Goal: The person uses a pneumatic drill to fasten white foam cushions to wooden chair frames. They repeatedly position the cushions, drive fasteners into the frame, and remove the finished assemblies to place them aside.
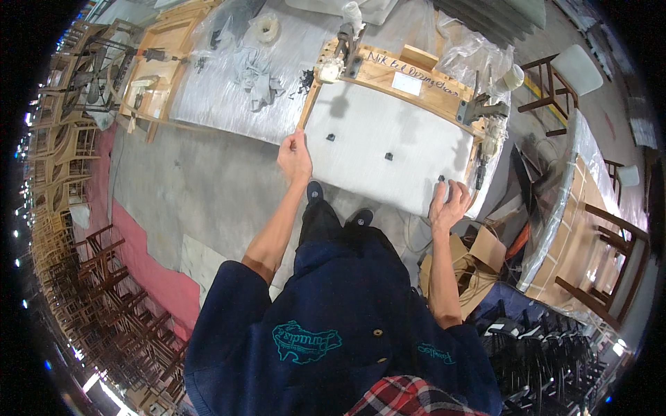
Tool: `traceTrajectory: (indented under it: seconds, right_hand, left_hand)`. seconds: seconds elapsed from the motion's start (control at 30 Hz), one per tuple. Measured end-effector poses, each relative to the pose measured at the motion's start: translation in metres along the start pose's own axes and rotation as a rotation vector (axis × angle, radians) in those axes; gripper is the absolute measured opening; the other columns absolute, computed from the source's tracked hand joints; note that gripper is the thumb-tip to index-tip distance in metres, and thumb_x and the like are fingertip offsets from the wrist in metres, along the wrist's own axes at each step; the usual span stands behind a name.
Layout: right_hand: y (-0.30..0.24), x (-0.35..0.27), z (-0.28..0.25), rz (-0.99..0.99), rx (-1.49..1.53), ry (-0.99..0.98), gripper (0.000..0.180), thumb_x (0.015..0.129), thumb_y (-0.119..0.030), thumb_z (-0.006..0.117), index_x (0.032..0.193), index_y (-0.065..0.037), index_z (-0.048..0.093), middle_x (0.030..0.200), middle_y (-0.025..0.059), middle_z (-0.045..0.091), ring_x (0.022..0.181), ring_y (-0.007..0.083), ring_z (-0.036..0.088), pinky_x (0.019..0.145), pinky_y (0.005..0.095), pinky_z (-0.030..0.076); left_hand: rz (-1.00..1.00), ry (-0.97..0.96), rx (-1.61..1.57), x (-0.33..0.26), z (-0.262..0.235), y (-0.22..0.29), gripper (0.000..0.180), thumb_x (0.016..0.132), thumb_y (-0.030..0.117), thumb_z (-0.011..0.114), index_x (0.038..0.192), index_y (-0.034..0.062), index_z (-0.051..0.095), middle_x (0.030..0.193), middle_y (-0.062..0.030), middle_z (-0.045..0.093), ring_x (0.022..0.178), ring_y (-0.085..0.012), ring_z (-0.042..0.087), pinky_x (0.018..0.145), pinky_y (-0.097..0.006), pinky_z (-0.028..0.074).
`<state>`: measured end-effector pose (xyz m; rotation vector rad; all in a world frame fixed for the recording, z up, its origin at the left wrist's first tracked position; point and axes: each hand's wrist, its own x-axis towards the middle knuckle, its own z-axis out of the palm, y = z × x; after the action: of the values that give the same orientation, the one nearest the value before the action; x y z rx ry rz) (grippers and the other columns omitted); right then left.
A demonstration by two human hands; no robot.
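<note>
A white padded panel (381,132) lies in front of me against a wooden jig (409,76) with handwriting on its back rail. My left hand (296,157) is closed at the near end of the jig's left wooden strip (311,105), beside the panel's left edge. My right hand (449,204) rests at the panel's near right corner, its bent fingers apart. Close to those fingertips is a small black piece (441,179). Two similar black pieces, one at the middle (388,157) and one at the left (331,137), sit on the panel.
Metal clamps stand at the jig's left (343,45) and right (479,111) corners. The plastic-covered table (229,118) bears a grey cloth (258,80) and a tape roll (264,29). A cardboard box (479,253) stands below my right side. Stacked chair frames (118,277) line the left.
</note>
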<state>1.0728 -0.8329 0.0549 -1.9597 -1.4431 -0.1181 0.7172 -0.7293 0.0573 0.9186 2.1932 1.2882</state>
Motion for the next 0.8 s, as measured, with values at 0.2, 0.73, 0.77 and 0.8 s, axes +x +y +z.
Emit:
traceTrajectory:
  seconds: [0.2,0.73,0.77,0.8]
  right_hand:
    - [0.013,0.032,0.020,-0.110,-0.004,0.052,0.030,0.088,-0.027,0.078,0.108,-0.006,0.071,0.118,0.0206,0.064,0.106,0.0395,0.061,0.090,0.0499,0.049]
    - [0.016,0.026,0.018,-0.086,-0.001,-0.034,0.027,0.085,-0.024,0.077,0.106,-0.007,0.074,0.114,0.0181,0.065,0.107,0.0375,0.062,0.092,0.0464,0.050]
    - [0.020,0.029,0.024,-0.097,0.000,-0.026,0.025,0.084,-0.022,0.077,0.104,-0.008,0.073,0.112,0.0169,0.066,0.106,0.0378,0.061,0.091,0.0469,0.050]
    - [0.023,0.034,0.031,-0.098,-0.003,0.008,0.024,0.084,-0.021,0.077,0.104,-0.009,0.072,0.109,0.0150,0.066,0.103,0.0370,0.061,0.090,0.0470,0.050]
  left_hand:
    - [0.199,0.028,0.100,0.014,0.028,-0.014,0.044,0.095,0.045,0.069,0.099,0.0012,0.075,0.094,-0.0172,0.073,0.093,-0.0344,0.064,0.086,-0.045,0.047]
    - [0.767,-0.223,0.272,-0.029,0.035,0.018,0.037,0.085,0.035,0.078,0.108,0.0073,0.068,0.120,-0.0115,0.062,0.119,-0.0341,0.053,0.104,-0.048,0.039]
    - [0.782,-0.194,0.296,-0.030,0.039,0.016,0.038,0.085,0.036,0.077,0.109,0.0074,0.068,0.120,-0.0116,0.062,0.118,-0.0347,0.053,0.104,-0.048,0.039]
    - [0.806,-0.164,0.316,-0.027,0.047,0.017,0.039,0.086,0.037,0.076,0.110,0.0075,0.068,0.121,-0.0116,0.062,0.118,-0.0352,0.053,0.105,-0.049,0.039]
